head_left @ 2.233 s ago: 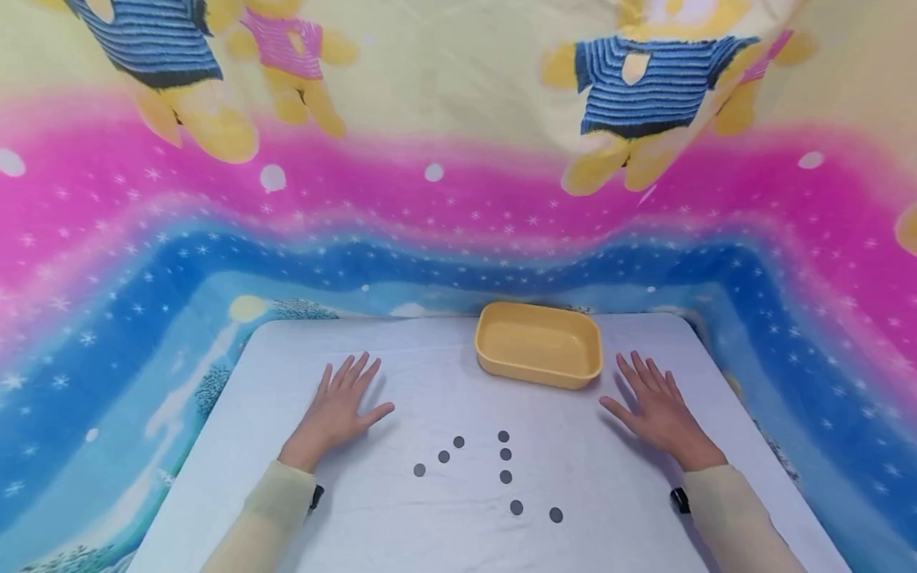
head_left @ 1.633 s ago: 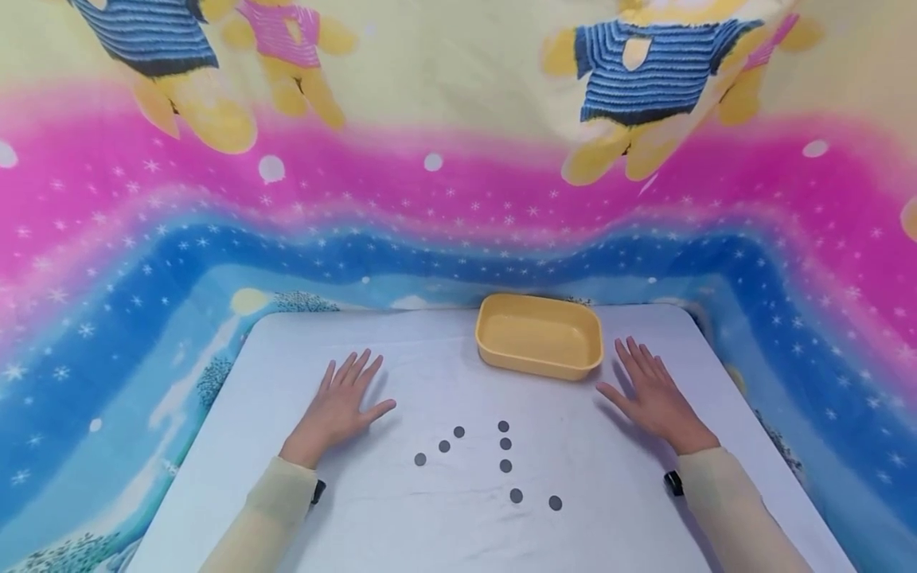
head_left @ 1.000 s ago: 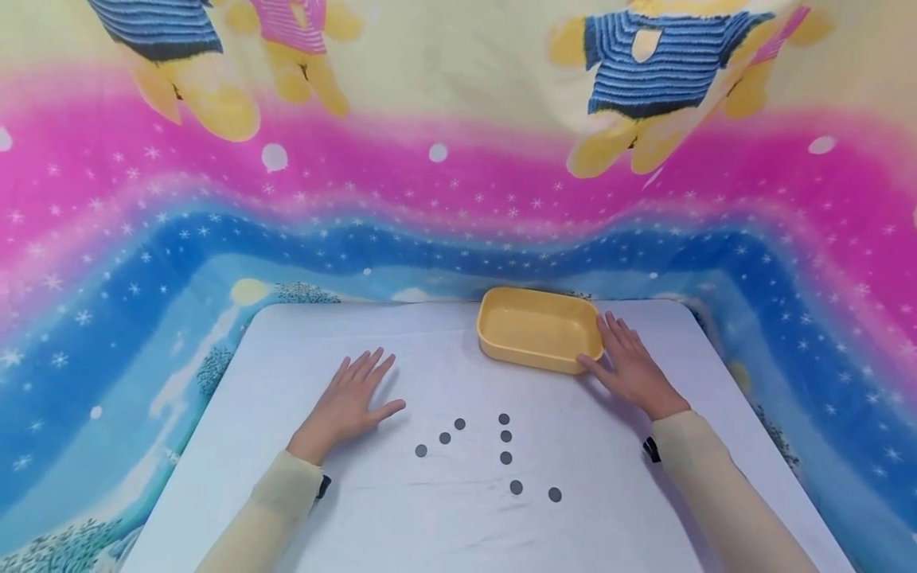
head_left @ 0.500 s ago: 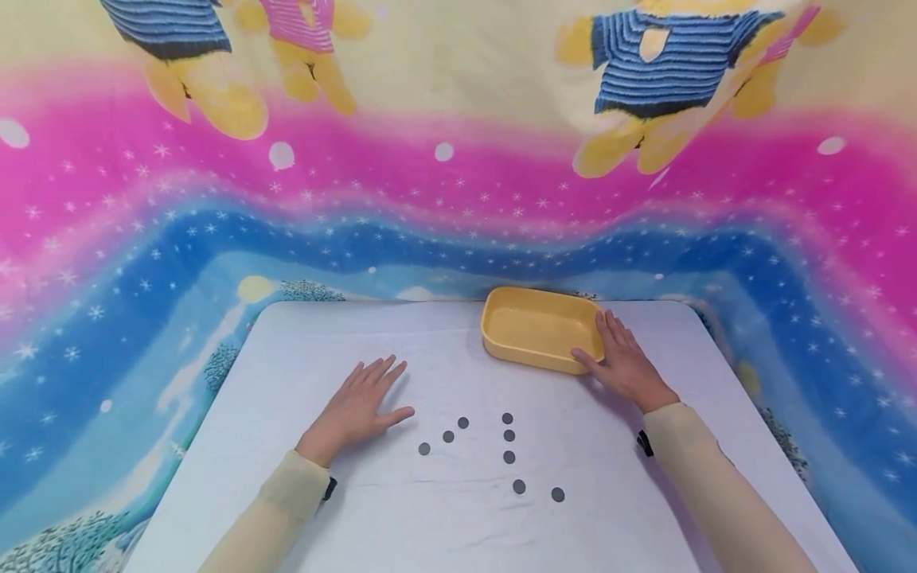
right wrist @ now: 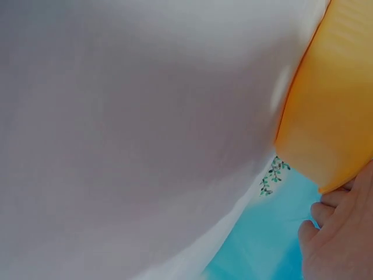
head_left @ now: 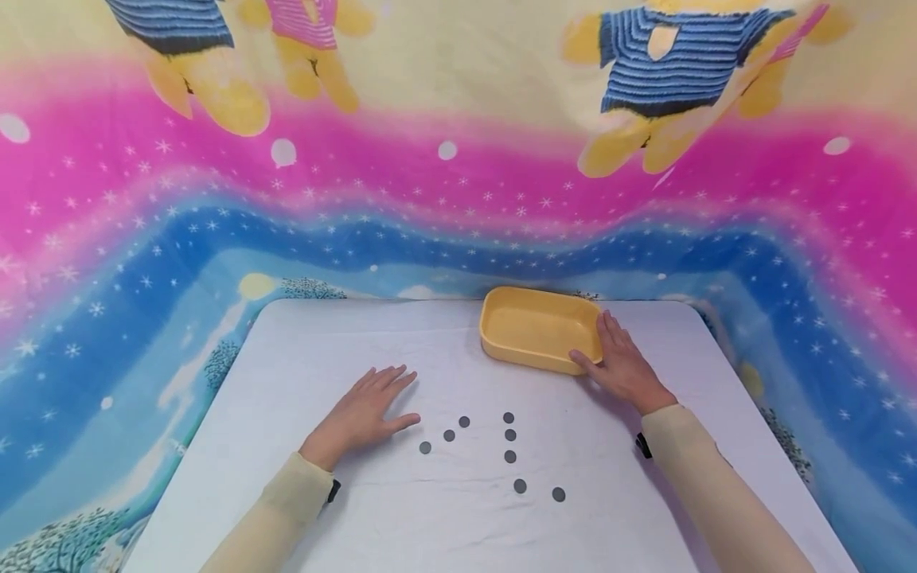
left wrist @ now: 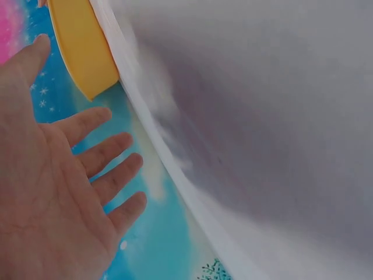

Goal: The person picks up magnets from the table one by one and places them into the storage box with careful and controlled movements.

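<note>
A yellow plastic box [head_left: 544, 328], open-topped with rounded corners, stands at the back of the white table. My right hand [head_left: 627, 369] grips its right end, thumb over the front rim and fingers along the right side; in the right wrist view the fingers curl at the box rim [right wrist: 322, 190]. My left hand [head_left: 360, 418] hovers over the table to the left with fingers spread and nothing in it; its palm [left wrist: 52, 192] shows in the left wrist view. Several flat dark grey discs lie between the hands, the nearest disc [head_left: 426, 448] just right of the left thumb.
One row of discs runs slantwise up to an upper disc [head_left: 464, 422]; another runs down to a disc [head_left: 559, 494] at the front right. A printed cloth backdrop [head_left: 458, 191] rises behind the white-covered table [head_left: 401, 525] and along its sides.
My right hand has moved forward and left from beside the box to its right end and now holds it. The left hand has drifted right, toward the discs. The discs stay in place.
</note>
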Tool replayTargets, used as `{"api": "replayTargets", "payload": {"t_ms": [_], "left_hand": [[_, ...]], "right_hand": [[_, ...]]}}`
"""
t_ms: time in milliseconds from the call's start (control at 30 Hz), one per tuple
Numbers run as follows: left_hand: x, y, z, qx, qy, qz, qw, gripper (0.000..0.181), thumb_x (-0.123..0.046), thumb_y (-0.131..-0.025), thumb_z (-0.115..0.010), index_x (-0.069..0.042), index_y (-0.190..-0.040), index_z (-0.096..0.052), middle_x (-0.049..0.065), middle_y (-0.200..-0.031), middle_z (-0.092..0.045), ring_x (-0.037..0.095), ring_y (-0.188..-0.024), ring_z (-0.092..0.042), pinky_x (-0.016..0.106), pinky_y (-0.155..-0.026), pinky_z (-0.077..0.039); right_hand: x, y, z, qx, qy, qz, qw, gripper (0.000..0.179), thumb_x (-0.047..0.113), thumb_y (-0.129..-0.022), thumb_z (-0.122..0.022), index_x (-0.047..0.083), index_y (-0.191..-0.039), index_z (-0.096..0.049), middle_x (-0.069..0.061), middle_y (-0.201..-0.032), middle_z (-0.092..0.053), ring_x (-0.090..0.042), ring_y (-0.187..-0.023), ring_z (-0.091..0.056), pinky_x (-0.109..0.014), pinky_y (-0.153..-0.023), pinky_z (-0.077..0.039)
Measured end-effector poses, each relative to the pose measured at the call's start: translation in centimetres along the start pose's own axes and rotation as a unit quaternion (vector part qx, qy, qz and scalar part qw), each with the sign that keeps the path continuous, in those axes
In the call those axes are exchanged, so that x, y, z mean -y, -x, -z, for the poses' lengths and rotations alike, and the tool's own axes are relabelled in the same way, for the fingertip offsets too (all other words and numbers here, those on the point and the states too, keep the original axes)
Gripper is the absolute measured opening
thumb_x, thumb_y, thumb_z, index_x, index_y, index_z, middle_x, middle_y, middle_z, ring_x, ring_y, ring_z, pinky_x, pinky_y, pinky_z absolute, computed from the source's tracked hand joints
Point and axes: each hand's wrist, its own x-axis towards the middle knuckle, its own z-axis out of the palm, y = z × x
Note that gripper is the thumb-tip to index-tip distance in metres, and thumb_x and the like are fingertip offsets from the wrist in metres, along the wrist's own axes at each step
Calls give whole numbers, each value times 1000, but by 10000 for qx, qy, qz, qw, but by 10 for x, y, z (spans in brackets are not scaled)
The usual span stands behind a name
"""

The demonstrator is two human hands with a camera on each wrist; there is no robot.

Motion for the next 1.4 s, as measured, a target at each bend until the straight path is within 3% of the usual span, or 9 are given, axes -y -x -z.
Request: {"api": "replayTargets", "payload": {"t_ms": [400, 633, 967, 1400], "left_hand": [[-10, 1, -5, 241, 114, -287, 9992, 78, -62, -100, -68, -23, -164, -48, 5, -169, -43, 30, -158, -37, 51, -132, -23], [-16, 3, -10, 228, 75, -582, 9980, 75, -60, -97, -74, -23, -159, -54, 4, -163, -51, 28, -151, -46, 50, -127, -35], [-23, 5, -18, 178, 29, -1095, 9938, 47, -48, -99, -77, -23, -139, -70, -6, -128, -65, 14, -117, -62, 40, -106, -53], [-28, 7, -15, 453, 128, -1224, 9914, 26, -40, -100, -78, -24, -121, -76, -12, -116, -67, 6, -100, -61, 36, -99, -55]], "right_hand": [[12, 0, -9, -127, -50, 313, 9994, 109, 71, -105, -48, 1, -170, 4, -19, -180, 4, -44, -165, -2, -64, -131, -11], [21, -1, -13, -132, -50, 475, 9988, 108, 70, -105, -50, 2, -170, 3, -18, -180, 4, -44, -165, -3, -63, -131, -11], [35, -1, -18, -46, -37, 577, 9983, 108, 71, -105, -50, 2, -171, 1, -17, -180, 2, -45, -164, -6, -63, -131, -13], [55, 1, -28, -4, -126, 857, 9962, 110, 70, -103, -55, 1, -171, -1, -16, -181, 2, -39, -166, -5, -60, -132, -13]]}}
